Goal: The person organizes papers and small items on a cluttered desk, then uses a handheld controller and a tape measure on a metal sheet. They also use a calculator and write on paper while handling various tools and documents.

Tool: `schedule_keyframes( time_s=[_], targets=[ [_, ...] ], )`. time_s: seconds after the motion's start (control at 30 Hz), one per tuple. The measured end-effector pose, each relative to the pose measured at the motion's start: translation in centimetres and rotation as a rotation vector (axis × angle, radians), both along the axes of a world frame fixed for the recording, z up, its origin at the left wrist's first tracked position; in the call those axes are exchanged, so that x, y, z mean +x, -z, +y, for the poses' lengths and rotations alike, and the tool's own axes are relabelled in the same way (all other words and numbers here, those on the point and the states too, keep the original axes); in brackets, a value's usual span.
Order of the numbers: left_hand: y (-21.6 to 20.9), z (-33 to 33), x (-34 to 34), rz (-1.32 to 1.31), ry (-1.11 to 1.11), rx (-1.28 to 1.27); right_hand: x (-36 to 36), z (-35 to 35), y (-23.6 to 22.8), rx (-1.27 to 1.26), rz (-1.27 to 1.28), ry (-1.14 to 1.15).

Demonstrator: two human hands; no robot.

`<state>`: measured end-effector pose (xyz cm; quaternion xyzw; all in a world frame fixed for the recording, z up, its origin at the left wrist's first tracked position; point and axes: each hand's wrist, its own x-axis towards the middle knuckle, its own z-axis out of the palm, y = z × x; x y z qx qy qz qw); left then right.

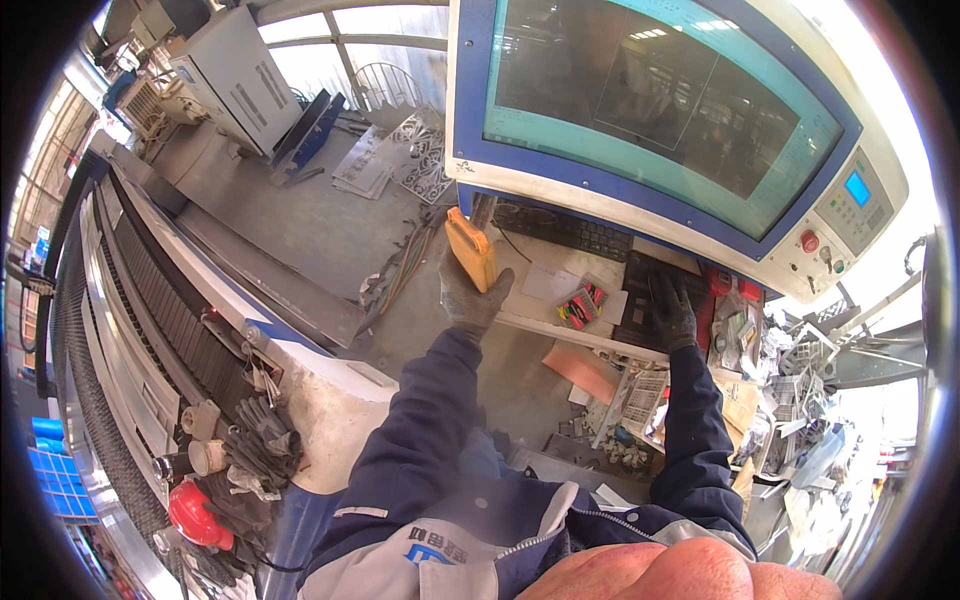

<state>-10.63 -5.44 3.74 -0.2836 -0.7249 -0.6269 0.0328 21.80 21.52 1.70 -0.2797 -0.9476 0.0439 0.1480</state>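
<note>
My left hand (474,301), in a grey work glove, grips a flat yellow-orange plastic case (470,250) by its lower end. The case stands tilted beside the left end of the keyboard shelf. My right hand (672,312), in a dark glove, lies with fingers stretched out over a black flat panel (640,318) on the shelf. It seems to rest on the panel, and nothing shows in its fingers. Between the hands, a small clear pack with red and green contents (582,303) sits on the white shelf by a sheet of paper (548,282).
Above the shelf is a blue-framed machine cabinet (590,184) with a large screen. A black keyboard (565,230) lies under it. Scrap and small parts (800,400) crowd the right. On the left stands a long machine (170,350) with gloves (262,440) and a red helmet (198,514).
</note>
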Motion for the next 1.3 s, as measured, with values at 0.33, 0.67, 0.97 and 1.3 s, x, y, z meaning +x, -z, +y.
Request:
schedule_keyframes(
  time_s=[0.33, 0.67, 0.97, 1.3],
  targets=[
    [-0.20, 0.46, 0.00, 0.031, -0.039, -0.025, 0.07, 0.00, -0.11, -0.080, -0.030, 0.043],
    [-0.42, 0.33, -0.31, 0.044, -0.005, -0.021, -0.24, -0.01, -0.25, -0.023, -0.012, 0.006],
    [-0.01, 0.56, -0.24, 0.093, -0.052, -0.066, 0.14, 0.24, 0.44, 0.009, -0.008, 0.016],
    [-0.71, 0.55, -0.13, 0.178, -0.089, -0.087, -0.02, 0.37, 0.42, 0.139, -0.045, -0.051]
  ],
)
